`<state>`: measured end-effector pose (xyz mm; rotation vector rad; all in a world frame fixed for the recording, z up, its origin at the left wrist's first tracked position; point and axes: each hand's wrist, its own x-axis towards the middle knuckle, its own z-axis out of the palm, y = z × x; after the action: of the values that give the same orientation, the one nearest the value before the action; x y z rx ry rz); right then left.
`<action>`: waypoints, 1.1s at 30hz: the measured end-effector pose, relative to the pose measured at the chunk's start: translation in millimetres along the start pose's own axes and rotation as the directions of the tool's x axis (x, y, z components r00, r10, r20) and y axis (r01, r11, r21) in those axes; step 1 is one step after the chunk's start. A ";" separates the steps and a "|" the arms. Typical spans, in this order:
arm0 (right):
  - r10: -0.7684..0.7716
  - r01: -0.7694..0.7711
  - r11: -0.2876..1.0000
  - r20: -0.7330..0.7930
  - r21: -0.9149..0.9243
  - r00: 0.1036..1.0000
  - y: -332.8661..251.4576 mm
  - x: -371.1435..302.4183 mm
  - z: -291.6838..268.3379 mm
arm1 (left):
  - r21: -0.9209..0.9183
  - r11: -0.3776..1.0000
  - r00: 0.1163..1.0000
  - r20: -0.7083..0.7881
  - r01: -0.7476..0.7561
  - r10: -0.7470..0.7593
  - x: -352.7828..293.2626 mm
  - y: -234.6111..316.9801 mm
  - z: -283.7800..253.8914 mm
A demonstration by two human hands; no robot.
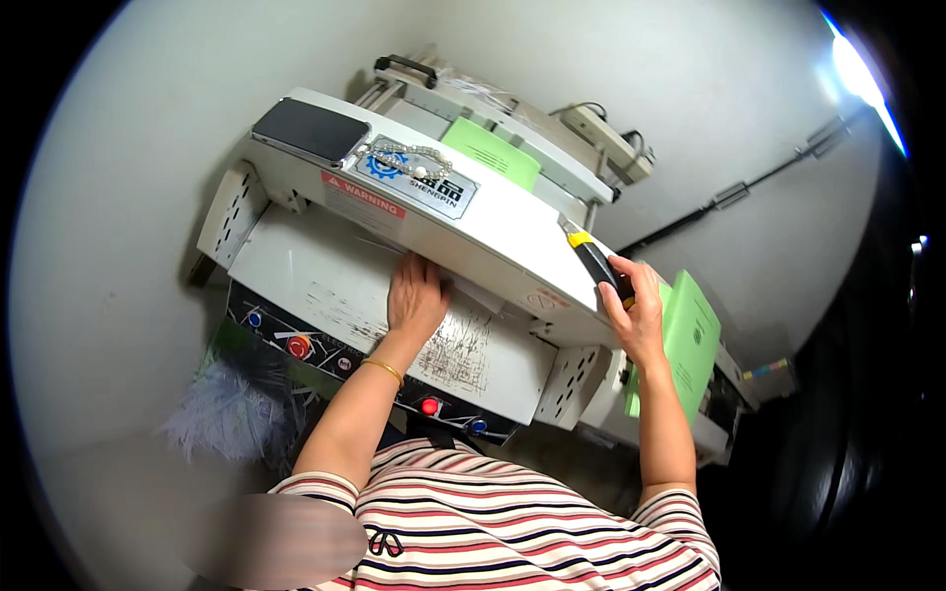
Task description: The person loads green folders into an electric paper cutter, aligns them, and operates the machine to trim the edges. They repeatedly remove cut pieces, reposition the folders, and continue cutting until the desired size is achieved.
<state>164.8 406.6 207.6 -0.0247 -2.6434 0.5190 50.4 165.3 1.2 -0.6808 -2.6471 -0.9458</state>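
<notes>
My left hand (418, 295) reaches under the front cover of a white paper cutter (493, 241). Its fingers are stretched out over the bed, beside a white paper edge (475, 293); the fingertips are partly hidden by the cover. On the cover's right end, my right hand (639, 307) has thumb and fingers closed around the rear of a black and yellow utility knife (588, 254). The knife lies along the top with its blade end pointing away from me. Green booklets (692, 345) stand just right of that hand. Another green booklet (491, 153) lies behind the cover.
A dark phone (311, 129) with a beaded strap (419, 158) rests on the cover's left part. Red and blue buttons line the front panel (360, 364). Paper shreds (232, 409) are heaped below at left. A power strip (596, 128) sits at the back.
</notes>
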 end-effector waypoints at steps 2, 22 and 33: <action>-0.126 0.120 0.986 0.046 0.117 0.991 -9.3 28.2 6.0 | 0.043 0.999 0.999 -0.037 -0.001 0.002 0.8 1.3 -0.1; -0.148 0.326 0.921 0.582 -0.214 0.800 212.6 268.4 180.6 | 0.139 0.986 0.977 -0.205 0.091 -0.061 -10.5 18.4 13.7; 0.083 0.296 0.861 0.689 -0.413 0.720 240.0 337.7 178.1 | 0.122 0.966 0.904 -0.395 0.228 -0.164 -14.4 16.9 22.8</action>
<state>-231.7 600.3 114.6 0.2134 -3.4158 -0.3058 69.6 186.6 -12.6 -0.1660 -2.4328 -0.7980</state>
